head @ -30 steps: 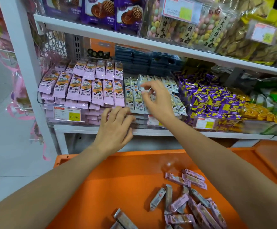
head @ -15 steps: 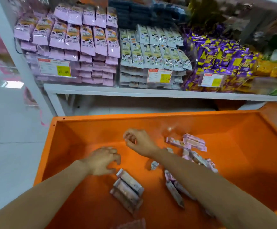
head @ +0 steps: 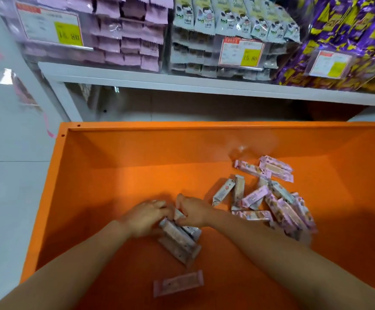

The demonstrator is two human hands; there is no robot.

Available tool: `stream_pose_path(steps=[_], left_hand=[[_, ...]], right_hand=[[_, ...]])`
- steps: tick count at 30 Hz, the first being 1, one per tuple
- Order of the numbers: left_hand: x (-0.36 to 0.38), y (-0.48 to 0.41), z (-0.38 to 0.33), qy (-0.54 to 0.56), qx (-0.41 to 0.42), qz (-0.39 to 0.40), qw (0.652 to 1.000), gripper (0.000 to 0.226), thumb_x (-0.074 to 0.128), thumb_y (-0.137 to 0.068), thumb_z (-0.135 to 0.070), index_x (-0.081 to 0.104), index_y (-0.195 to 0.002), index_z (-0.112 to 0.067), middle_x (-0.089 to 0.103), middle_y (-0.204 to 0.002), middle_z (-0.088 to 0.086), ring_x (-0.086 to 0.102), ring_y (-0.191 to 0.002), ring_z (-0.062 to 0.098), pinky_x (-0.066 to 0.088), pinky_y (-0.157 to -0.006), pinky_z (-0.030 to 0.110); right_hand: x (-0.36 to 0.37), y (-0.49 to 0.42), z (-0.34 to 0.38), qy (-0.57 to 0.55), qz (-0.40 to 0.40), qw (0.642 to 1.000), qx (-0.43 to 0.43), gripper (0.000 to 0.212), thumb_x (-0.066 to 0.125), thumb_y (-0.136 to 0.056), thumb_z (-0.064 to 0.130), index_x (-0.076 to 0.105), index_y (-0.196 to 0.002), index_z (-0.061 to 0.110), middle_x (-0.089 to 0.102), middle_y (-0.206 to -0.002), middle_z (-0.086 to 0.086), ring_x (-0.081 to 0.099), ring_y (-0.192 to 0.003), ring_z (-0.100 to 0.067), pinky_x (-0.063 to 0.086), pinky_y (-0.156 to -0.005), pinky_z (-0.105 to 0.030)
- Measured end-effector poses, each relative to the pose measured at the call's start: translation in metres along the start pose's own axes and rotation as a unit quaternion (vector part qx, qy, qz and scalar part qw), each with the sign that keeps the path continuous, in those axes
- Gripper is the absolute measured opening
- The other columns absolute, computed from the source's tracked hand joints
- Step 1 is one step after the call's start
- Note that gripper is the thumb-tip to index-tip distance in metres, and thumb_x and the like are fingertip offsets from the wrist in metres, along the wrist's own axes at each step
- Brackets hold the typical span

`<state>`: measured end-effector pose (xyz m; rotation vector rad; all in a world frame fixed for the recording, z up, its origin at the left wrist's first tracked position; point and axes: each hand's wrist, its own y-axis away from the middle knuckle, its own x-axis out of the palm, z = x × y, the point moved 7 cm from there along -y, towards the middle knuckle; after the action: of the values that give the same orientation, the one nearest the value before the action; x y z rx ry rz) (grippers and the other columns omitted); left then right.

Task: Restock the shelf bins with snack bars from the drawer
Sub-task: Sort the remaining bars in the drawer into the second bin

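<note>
While both hands work low in the orange drawer [head: 106,166], the scene reads as follows.

Left hand: the left hand [head: 145,217] lies palm down at about 7 o'clock of the drawer floor, fingers curled onto the upper end of a small stack of snack bars [head: 179,239].

Right hand: the right hand [head: 194,210] sits just beside it at 3 o'clock of the left, thumb and fingers pinching the tip of one bar from that same stack.

Stack: several greyish-pink bars lie side by side, slanting toward 5 o'clock from the hands.

Loose pile: more snack bars [head: 271,198] are scattered at 3 o'clock of the hands, well apart from the stack.

Single bar: one pink bar [head: 178,283] lies alone at 6 o'clock.

Shelf bins: at 12 o'clock, a pink-pack bin [head: 128,34] and a pale-pack bin [head: 226,30] stand side by side, each with a price tag [head: 241,52].
</note>
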<state>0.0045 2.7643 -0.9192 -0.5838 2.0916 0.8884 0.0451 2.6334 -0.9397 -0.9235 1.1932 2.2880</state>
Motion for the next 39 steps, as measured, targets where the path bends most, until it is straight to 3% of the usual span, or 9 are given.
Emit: stream_pose_path(steps=[7, 14, 17, 22, 25, 28, 31, 36, 39], left_hand=[[-0.006, -0.019, 0.021, 0.177, -0.062, -0.105, 0.977, 0.048, 0.049, -0.066, -0.063, 0.062, -0.093, -0.026, 0.057, -0.094, -0.01, 0.057, -0.092, 0.012, 0.039, -0.078, 0.023], [-0.013, -0.011, 0.057, 0.301, -0.245, -0.181, 0.904, 0.056, 0.044, -0.066, -0.071, 0.06, -0.076, -0.018, 0.062, -0.076, 0.002, 0.056, -0.075, 0.021, 0.041, -0.07, 0.034], [-0.016, -0.011, 0.059, 0.361, -0.273, -0.188, 0.872, 0.05, 0.055, -0.087, -0.057, 0.066, -0.082, -0.008, 0.063, -0.075, 0.005, 0.054, -0.072, 0.021, 0.037, -0.066, 0.032], [-0.018, -0.013, 0.055, 0.517, -0.242, -0.204, 0.795, 0.072, 0.045, -0.078, -0.078, 0.065, -0.106, -0.016, 0.073, -0.092, 0.004, 0.064, -0.079, 0.016, 0.046, -0.074, 0.03], [-0.017, -0.016, 0.055, 0.559, -0.24, -0.197, 0.769, 0.05, 0.056, -0.091, -0.057, 0.062, -0.114, -0.013, 0.072, -0.103, 0.007, 0.066, -0.091, 0.019, 0.05, -0.077, 0.029], [-0.014, -0.02, 0.052, 0.589, -0.24, -0.194, 0.747, 0.033, 0.065, -0.092, -0.033, 0.063, -0.112, -0.007, 0.071, -0.109, 0.011, 0.067, -0.099, 0.021, 0.051, -0.08, 0.028], [-0.014, -0.022, 0.055, 0.603, -0.259, -0.226, 0.72, 0.032, 0.064, -0.094, -0.023, 0.058, -0.114, 0.001, 0.07, -0.109, 0.02, 0.067, -0.091, 0.023, 0.051, -0.074, 0.03], [-0.004, -0.018, 0.064, 0.584, -0.309, -0.242, 0.711, 0.021, 0.061, -0.095, -0.02, 0.054, -0.105, -0.002, 0.069, -0.104, 0.025, 0.067, -0.072, 0.022, 0.048, -0.064, 0.031], [-0.001, -0.018, 0.064, 0.584, -0.315, -0.227, 0.713, 0.023, 0.06, -0.096, -0.024, 0.055, -0.106, -0.003, 0.07, -0.101, 0.022, 0.066, -0.075, 0.025, 0.051, -0.068, 0.034]], right_hand=[[-0.024, -0.01, -0.012, 0.02, -0.055, 0.998, 0.026, 0.034, 0.058, -0.091, 0.017, 0.042, -0.119, 0.008, 0.045, -0.081, -0.003, 0.043, -0.062, -0.02, 0.027, -0.049, -0.031], [-0.048, -0.011, -0.005, -0.093, -0.132, 0.985, -0.06, 0.038, 0.064, -0.091, 0.046, 0.055, -0.114, 0.018, 0.051, -0.111, -0.003, 0.054, -0.098, -0.018, 0.047, -0.084, -0.035], [-0.045, -0.01, 0.008, -0.081, -0.109, 0.987, -0.086, 0.048, 0.074, -0.084, 0.044, 0.054, -0.118, 0.016, 0.053, -0.109, -0.001, 0.05, -0.092, -0.014, 0.043, -0.078, -0.028], [-0.045, -0.016, 0.012, -0.152, -0.112, 0.979, -0.072, 0.04, 0.071, -0.089, 0.034, 0.054, -0.098, -0.001, 0.041, -0.077, -0.014, 0.036, -0.066, -0.021, 0.029, -0.062, -0.031], [-0.051, -0.017, 0.009, -0.209, -0.12, 0.969, -0.059, 0.042, 0.073, -0.087, 0.034, 0.056, -0.09, -0.004, 0.042, -0.076, -0.01, 0.038, -0.068, -0.019, 0.034, -0.067, -0.032], [-0.051, -0.017, 0.01, -0.225, -0.111, 0.967, -0.04, 0.045, 0.077, -0.083, 0.033, 0.06, -0.118, 0.008, 0.05, -0.086, 0.011, 0.05, -0.08, -0.012, 0.04, -0.073, -0.03], [-0.05, -0.013, 0.011, -0.242, -0.107, 0.964, -0.032, 0.049, 0.073, -0.087, 0.035, 0.052, -0.128, 0.017, 0.058, -0.097, 0.001, 0.059, -0.089, -0.017, 0.049, -0.076, -0.034], [-0.047, -0.009, -0.003, -0.008, -0.133, 0.991, 0.0, 0.042, 0.065, -0.09, 0.031, 0.043, -0.12, 0.011, 0.049, -0.107, -0.005, 0.045, -0.074, -0.018, 0.035, -0.066, -0.036], [-0.031, -0.013, -0.017, 0.077, -0.076, 0.992, 0.069, 0.07, 0.075, -0.083, 0.035, 0.034, -0.13, 0.003, 0.045, -0.125, -0.013, 0.05, -0.103, -0.027, 0.041, -0.075, -0.036]])
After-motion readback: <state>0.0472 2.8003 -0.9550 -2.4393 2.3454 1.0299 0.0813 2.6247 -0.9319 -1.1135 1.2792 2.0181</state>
